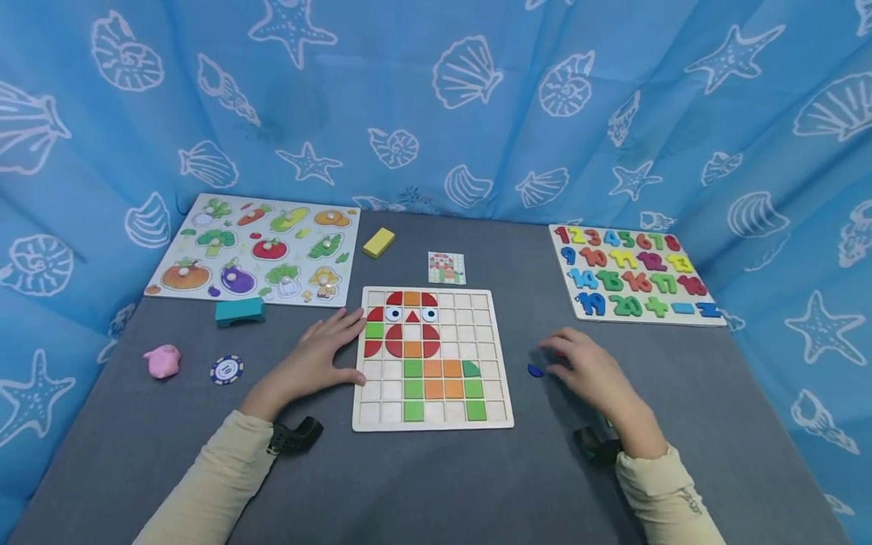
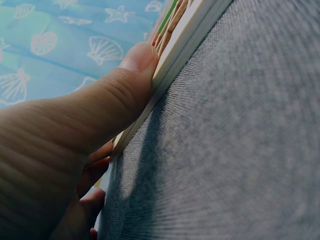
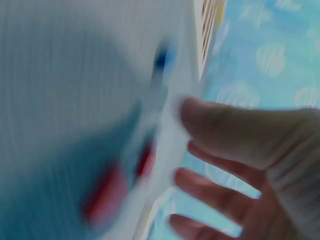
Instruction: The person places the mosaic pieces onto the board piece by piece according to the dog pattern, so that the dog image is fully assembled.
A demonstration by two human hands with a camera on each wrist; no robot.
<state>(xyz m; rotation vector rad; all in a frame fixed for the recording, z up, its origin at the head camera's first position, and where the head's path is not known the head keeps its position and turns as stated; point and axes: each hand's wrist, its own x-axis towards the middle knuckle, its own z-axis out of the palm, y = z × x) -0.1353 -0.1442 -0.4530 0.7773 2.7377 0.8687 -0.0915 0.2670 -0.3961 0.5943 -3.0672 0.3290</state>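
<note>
My left hand [image 1: 309, 359] rests at the left side of a wooden grid board [image 1: 502, 393], and its thumb [image 2: 137, 60] touches the rim in the left wrist view. On the board, red, orange, green and white tiles form a figure with two eye pieces. Right of the board, my right hand [image 1: 593, 371] hovers above the table, fingers apart and nothing visible between them. Nearby lie a dark blue rounded piece [image 1: 535, 370] and red pieces [image 3: 107, 195], blurred in the right wrist view and partly covered by the hand in the head view.
Behind the board lie a pattern card [image 1: 446, 268] and a yellow block [image 1: 378, 243]. A vegetable puzzle [image 1: 306, 295], teal block [image 1: 240, 311], pink pig figure [image 1: 163, 362] and poker chip [image 1: 227, 369] are at left. A number puzzle [image 1: 640, 276] lies back right.
</note>
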